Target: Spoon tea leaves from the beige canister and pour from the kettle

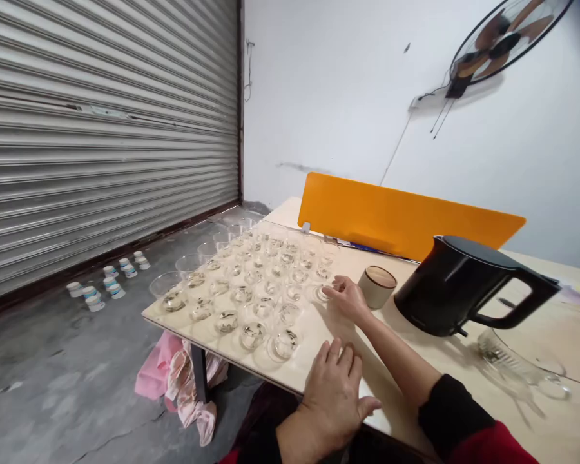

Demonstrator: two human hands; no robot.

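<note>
My left hand [336, 390] lies flat on the near edge of the light wooden table [319, 332], fingers stretched out, holding nothing. My right hand [347, 296] reaches forward and touches a small clear glass cup [323, 293] at the right end of the rows of clear cups [251, 283]; its fingers curl at the cup's rim. A beige canister with a brown lid [377, 285] stands just right of that hand. A black electric kettle [457, 287] sits farther right.
An orange divider panel [401, 216] stands behind the cups. A glass teapot [517, 364] lies at the right. Pink cloth [178, 380] hangs under the table. Small white cups [106, 280] sit on the grey floor by a roller shutter [101, 129]. A wall fan [502, 35] hangs above.
</note>
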